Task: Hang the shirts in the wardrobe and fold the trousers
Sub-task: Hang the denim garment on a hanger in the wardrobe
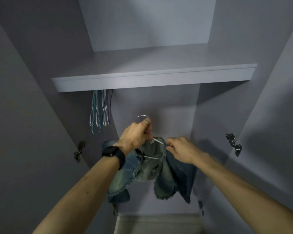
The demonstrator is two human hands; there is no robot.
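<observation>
A frayed blue denim shirt (152, 171) hangs on a white wire hanger (156, 141) inside the open wardrobe. My left hand (135, 135) grips the hanger just below its metal hook (143, 116), which points up and left. A black watch sits on that wrist. My right hand (181, 149) pinches the shirt's collar at the hanger's right shoulder. The shirt's lower edges dangle below both hands.
A grey shelf (152, 78) spans the wardrobe above the hands. Several empty hangers (100, 110) hang bunched under its left end; the rail itself is hidden. Both doors stand open, with hinges (233, 144) on the right and at the left. The wardrobe floor (159, 223) lies below.
</observation>
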